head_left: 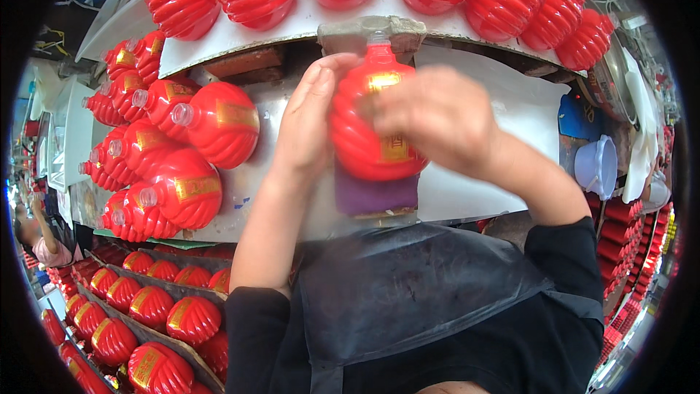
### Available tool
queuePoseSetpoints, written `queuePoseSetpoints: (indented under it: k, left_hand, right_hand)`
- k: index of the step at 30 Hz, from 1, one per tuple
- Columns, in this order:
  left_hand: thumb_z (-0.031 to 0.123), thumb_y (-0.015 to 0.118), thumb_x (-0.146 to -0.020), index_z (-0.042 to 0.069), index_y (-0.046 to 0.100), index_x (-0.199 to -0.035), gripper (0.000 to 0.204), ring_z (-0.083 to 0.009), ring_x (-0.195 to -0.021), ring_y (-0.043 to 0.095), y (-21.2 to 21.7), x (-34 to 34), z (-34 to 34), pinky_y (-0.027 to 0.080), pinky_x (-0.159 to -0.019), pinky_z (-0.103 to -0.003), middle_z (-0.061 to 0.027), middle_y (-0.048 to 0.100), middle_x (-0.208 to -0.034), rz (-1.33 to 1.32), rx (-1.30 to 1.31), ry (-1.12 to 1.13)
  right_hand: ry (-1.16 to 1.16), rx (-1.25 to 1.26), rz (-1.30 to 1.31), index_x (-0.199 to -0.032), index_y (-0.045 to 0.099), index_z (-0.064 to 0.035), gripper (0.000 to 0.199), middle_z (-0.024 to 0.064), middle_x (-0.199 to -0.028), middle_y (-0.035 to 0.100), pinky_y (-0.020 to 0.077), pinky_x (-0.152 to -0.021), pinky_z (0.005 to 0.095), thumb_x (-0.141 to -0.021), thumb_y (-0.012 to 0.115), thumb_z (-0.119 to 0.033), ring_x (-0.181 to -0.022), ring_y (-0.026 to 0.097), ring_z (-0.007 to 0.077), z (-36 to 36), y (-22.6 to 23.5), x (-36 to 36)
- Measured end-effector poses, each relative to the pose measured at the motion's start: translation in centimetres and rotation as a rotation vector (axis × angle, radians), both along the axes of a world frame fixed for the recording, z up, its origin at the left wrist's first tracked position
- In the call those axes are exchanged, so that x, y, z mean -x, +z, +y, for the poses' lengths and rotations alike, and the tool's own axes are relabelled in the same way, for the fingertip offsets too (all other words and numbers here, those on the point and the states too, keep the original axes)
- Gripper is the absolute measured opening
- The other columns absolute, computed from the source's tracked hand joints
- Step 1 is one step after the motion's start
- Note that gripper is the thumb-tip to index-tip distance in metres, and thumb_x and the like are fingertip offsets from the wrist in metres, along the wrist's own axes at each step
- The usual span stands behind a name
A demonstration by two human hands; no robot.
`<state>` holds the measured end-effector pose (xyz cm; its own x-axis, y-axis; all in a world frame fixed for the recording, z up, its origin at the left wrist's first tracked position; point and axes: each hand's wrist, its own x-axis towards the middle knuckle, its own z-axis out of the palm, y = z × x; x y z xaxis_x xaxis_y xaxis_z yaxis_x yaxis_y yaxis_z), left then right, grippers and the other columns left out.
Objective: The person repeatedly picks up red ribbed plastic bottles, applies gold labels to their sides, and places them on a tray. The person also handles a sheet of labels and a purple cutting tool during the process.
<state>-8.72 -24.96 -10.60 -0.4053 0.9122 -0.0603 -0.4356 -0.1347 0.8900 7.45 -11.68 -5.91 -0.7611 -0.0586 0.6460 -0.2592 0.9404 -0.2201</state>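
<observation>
1 bottle (357,144) under right fingers (405,108)

Near the middle of the view, a fat, ridged red bottle (355,138) with gold label (394,148) points its clear neck (378,39) to twelve o'clock.

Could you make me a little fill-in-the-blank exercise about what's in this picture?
1. The bottle between the left hand and right hand is mostly ____ in colour.
2. Of these hands, the blurrier is the ____ one.
3. The pad beneath the bottle is coloured ____.
4. The bottle's clear neck points ____ the dark apron.

Missing words: red; right; purple; away from.
</observation>
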Motion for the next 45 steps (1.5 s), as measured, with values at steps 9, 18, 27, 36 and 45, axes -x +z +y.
queuePoseSetpoints:
  k: [9, 18, 27, 36, 45]
  left_hand:
    - [0.017, 0.051, -0.106, 0.001, 0.048, -0.137, 0.035, -0.0189, -0.123, 0.059, 0.8, 0.0, 1.0, 0.048, -0.106, -0.034, -0.0129, 0.058, -0.133, -0.121, -0.024, -0.144]
    - [0.011, 0.084, -0.074, 0.005, 0.034, -0.152, 0.092, -0.0232, -0.138, 0.047, 2.8, -1.3, -1.0, 0.038, -0.116, -0.039, -0.0142, 0.050, -0.147, 0.174, -0.016, -0.145]
    - [0.008, 0.086, -0.070, 0.004, 0.034, -0.153, 0.098, -0.0239, -0.133, 0.053, 3.7, -2.5, -1.2, 0.043, -0.112, -0.039, -0.0161, 0.055, -0.142, 0.323, -0.033, -0.121]
    - [0.012, 0.086, -0.069, 0.005, 0.035, -0.153, 0.098, -0.0232, -0.127, 0.057, 3.8, -2.6, -1.3, 0.046, -0.109, -0.037, -0.0168, 0.059, -0.136, 0.398, 0.024, -0.080]
    - [0.014, 0.081, -0.073, 0.002, 0.053, -0.138, 0.071, -0.0196, -0.115, 0.061, 5.2, -2.8, 0.3, 0.050, -0.100, -0.034, -0.0122, 0.064, -0.123, 0.492, 0.114, -0.035]
  right_hand:
    - [-0.246, 0.231, 0.098, -0.118, 0.064, -0.0027, 0.037, 0.0133, -0.098, 0.069, 0.0550, -0.072, 0.0401, -0.082, 0.072, -0.002, -0.084, 0.068, 0.0324, -1.8, -0.4, -2.6]
    - [-0.132, 0.470, -0.125, -0.120, 0.066, -0.0017, 0.036, 0.0135, -0.108, 0.071, 0.0564, -0.082, 0.0322, -0.086, 0.075, -0.002, -0.094, 0.071, 0.0273, 0.6, 4.5, -1.1]
    - [-0.166, 0.189, -0.099, -0.118, 0.065, -0.0036, 0.036, 0.0129, -0.095, 0.067, 0.0564, -0.070, 0.0360, -0.084, 0.075, -0.003, -0.082, 0.069, 0.0307, -0.3, 4.5, -1.0]
    - [-0.102, 0.362, -0.072, -0.114, 0.071, -0.0020, 0.031, 0.0146, -0.095, 0.072, 0.0577, -0.074, 0.0341, -0.083, 0.076, -0.002, -0.084, 0.072, 0.0284, -0.5, 5.3, -1.9]
    - [-0.233, 0.151, -0.052, -0.117, 0.068, -0.0032, 0.035, 0.0134, -0.097, 0.069, 0.0571, -0.071, 0.0342, -0.083, 0.076, -0.002, -0.082, 0.070, 0.0300, -0.4, 3.8, -1.4]
